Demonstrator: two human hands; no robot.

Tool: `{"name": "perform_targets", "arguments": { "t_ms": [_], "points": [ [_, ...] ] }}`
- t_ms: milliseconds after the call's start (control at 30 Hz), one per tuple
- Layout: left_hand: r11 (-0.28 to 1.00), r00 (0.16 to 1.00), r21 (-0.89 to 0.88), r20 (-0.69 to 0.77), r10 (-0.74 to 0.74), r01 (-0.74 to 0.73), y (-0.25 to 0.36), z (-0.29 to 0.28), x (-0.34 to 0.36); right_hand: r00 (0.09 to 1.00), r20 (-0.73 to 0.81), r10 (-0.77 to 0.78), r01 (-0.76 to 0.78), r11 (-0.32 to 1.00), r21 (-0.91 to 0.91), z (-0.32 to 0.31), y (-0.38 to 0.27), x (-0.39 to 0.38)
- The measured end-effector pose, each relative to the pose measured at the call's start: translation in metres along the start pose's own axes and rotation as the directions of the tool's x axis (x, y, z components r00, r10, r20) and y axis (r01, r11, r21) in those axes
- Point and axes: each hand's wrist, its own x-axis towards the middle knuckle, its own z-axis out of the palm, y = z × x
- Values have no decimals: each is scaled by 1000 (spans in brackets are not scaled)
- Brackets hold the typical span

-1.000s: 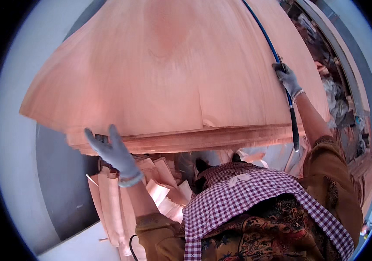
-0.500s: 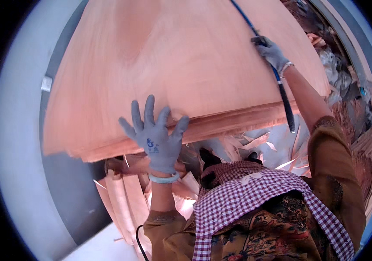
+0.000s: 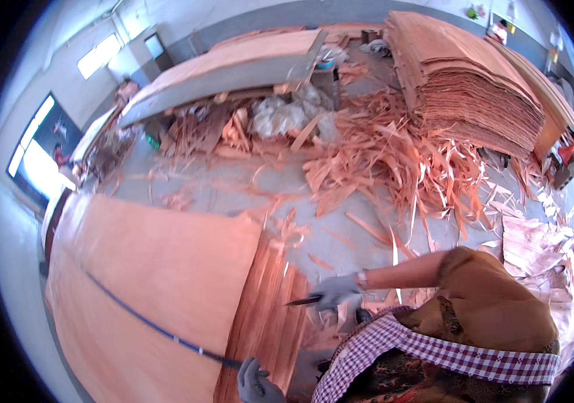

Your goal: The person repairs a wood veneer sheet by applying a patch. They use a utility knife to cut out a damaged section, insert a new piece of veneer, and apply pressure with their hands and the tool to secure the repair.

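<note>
My gloved left hand [image 3: 258, 381] is at the lower edge, with its fingers bent at the black grip of a long blue rod [image 3: 159, 329]. It appears closed on that grip, whose end is hidden behind the glove. The rod slants across a broad pinkish wood veneer sheet [image 3: 159, 255] on top of a stack. To the right, my gloved right hand [image 3: 337, 292] is closed on a dark, pointed knife [image 3: 303, 300], its tip toward the stack's layered edge [image 3: 267, 302]. The knife's handle is hidden in the glove.
Veneer scraps [image 3: 394, 158] lie heaped on the floor ahead. A tall veneer stack [image 3: 475, 87] stands at the far right. A long table [image 3: 219, 84] holding sheets is at the back, with clear plastic [image 3: 287, 117] beside it. Other people are in the distance.
The view has swung right. My right hand has left the rod and now holds a knife away from the sheet. My left hand, spread on the sheet before, is now at the rod's grip.
</note>
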Motion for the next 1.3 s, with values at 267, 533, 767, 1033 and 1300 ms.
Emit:
{"name": "perform_targets", "arguments": {
  "t_ms": [267, 533, 767, 1033, 1300],
  "points": [
    [823, 782, 118, 412, 469, -556, 66, 131, 129, 817, -405, 411, -64, 762, 644, -47, 137, -114],
    [815, 679, 169, 659, 324, -554, 124, 260, 207, 826, -544, 148, 107, 906, 410, -221, 177, -138],
    [828, 627, 166, 735, 258, -535, 195, 389, 312, 563, -743, 363, -303, 926, 223, -354, 367, -181],
    [757, 528, -4, 714, 459, -653, 317, 548, 431, 271, -242, 932, -89, 275, 957, -261, 530, -358],
    [835, 466, -151, 771, 435, -529, 402, 658, 509, 676, -496, 545, -703, 679, -212, -409, 695, -389]
  ]
}}
